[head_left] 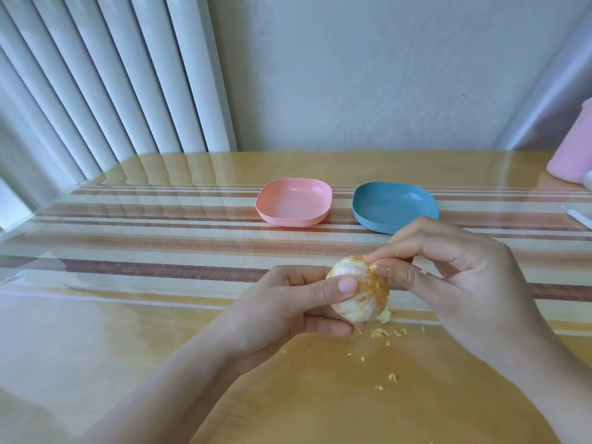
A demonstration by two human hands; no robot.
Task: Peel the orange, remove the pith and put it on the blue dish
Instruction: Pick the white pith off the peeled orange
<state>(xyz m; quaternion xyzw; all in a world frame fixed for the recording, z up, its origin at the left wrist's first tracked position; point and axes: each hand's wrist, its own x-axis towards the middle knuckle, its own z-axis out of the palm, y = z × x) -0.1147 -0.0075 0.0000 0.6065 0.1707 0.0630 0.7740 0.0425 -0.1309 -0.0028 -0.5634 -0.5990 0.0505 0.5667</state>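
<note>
Soft daylight, glare streaks on the glossy table (pixel 134 315), wide-angle bending at edges.

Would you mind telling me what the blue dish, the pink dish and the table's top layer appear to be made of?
Blue dish: likely moulded plastic, smooth semi-gloss; soft highlights on its inner wall. Pink dish: same look, probably plastic too. Table's top layer: seemingly a clear glossy sheet, glass or vinyl, over striped woven cloth; it mirrors the white slats.

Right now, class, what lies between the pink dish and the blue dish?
Nothing: the head view shows only bare striped cloth between the pink dish and the blue dish.
</note>
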